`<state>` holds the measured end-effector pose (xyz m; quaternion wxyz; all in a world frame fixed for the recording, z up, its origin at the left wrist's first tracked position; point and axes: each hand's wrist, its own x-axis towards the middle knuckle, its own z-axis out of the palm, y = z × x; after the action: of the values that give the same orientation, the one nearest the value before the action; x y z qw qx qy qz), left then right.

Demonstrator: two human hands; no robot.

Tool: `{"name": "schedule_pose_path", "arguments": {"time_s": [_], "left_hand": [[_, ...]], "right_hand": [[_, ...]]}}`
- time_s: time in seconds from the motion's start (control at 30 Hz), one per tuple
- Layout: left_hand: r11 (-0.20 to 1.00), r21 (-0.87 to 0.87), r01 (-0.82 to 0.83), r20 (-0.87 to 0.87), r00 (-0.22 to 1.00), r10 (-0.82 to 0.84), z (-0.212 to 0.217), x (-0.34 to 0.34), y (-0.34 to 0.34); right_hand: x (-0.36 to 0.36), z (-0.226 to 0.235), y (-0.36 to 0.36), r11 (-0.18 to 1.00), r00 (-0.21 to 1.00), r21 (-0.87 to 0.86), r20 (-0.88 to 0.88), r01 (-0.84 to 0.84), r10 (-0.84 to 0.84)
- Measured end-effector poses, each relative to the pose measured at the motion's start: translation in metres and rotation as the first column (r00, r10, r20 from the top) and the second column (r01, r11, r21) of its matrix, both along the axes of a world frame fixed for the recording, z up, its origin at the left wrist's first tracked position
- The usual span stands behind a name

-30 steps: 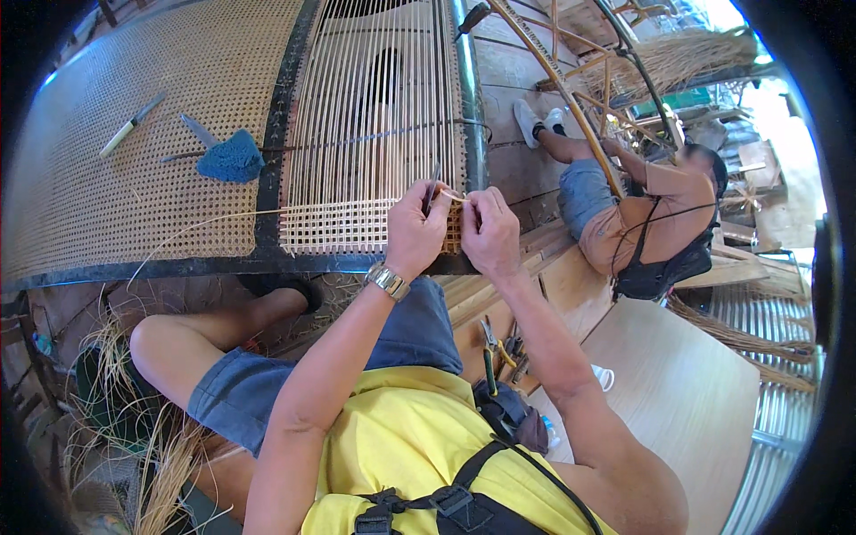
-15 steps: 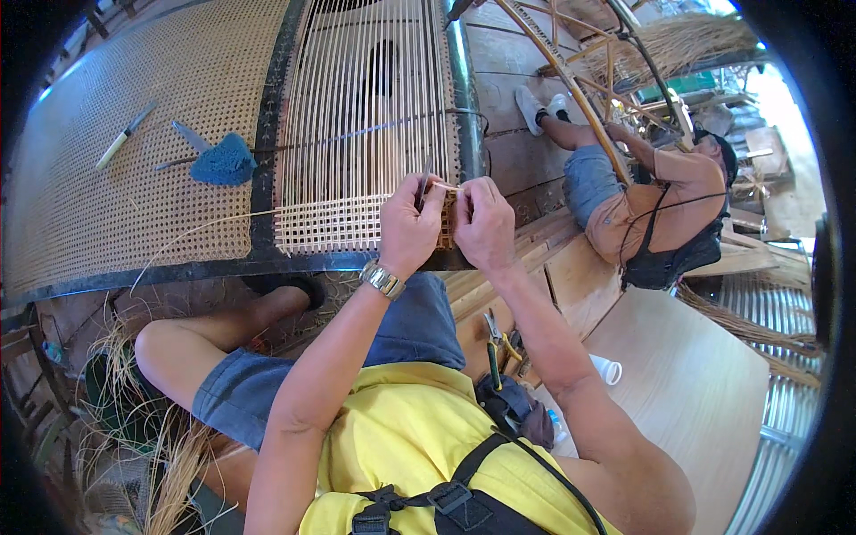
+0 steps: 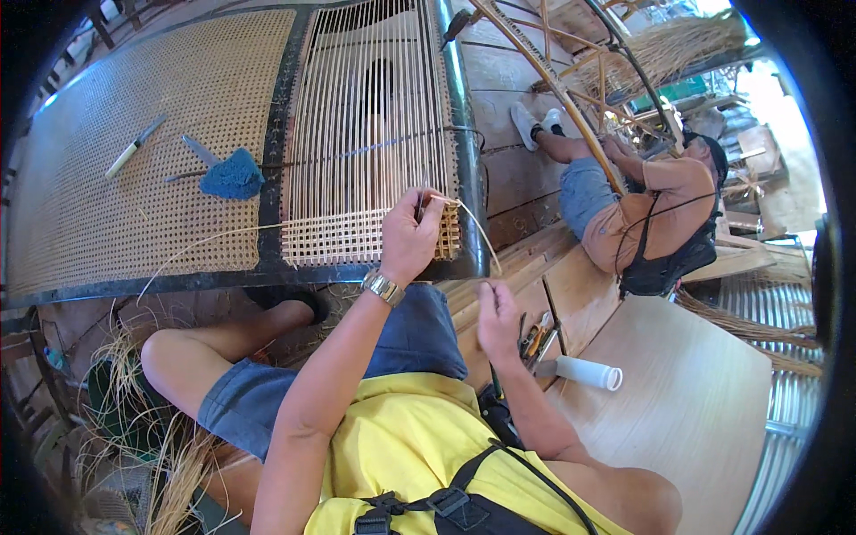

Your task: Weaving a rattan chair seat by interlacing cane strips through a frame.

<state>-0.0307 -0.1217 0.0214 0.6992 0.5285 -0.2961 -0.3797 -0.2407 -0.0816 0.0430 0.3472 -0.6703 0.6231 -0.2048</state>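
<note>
My left hand [image 3: 411, 234], closed, pinches a pale cane strand [image 3: 473, 223] at the right edge of the partly woven panel. A thin dark tool [image 3: 423, 207], its kind unclear, sits between its fingers. From there the strand arcs right and down to a loose end. Just below that end my right hand [image 3: 499, 323] hangs in front of the frame, fingers loosely bent and apart, with nothing visible in them. Lengthwise strands [image 3: 357, 98] fill the panel, with close cross weaving [image 3: 334, 239] along its near edge. A dark flat strip [image 3: 366, 144] crosses them higher up.
Left on the finished cane mesh [image 3: 205, 71] lie a knife [image 3: 134, 147] and a blue sponge-like block [image 3: 232, 174] beside another blade. Pliers [image 3: 535, 337] and a white cylinder [image 3: 588, 373] lie right of me. A co-worker [image 3: 655, 205] sits at the right beside a curved frame.
My right hand has let go of the strand at the panel and moved down toward me. The strand now curves out freely. My left hand stays at the weave. The white cylinder shows more fully.
</note>
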Motion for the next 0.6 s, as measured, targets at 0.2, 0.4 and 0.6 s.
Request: {"name": "schedule_pose_path", "arguments": {"time_s": [0.2,0.4,0.6], "left_hand": [[0.999,0.009,0.034,-0.081,0.996,-0.033,0.002,-0.001,-0.002],[0.996,0.027,0.091,-0.009,0.996,-0.09,0.01,0.002,0.003],[0.985,0.137,0.103,-0.069,0.993,-0.094,0.019,-0.003,0.004]], "right_hand": [[0.011,-0.092,-0.07,0.652,0.322,0.678,0.735,-0.339,-0.597],[0.082,-0.11,-0.095,0.753,0.181,0.604,0.797,-0.262,-0.576],[0.09,-0.078,-0.084,0.791,0.183,0.608,0.787,-0.071,-0.589]]}}
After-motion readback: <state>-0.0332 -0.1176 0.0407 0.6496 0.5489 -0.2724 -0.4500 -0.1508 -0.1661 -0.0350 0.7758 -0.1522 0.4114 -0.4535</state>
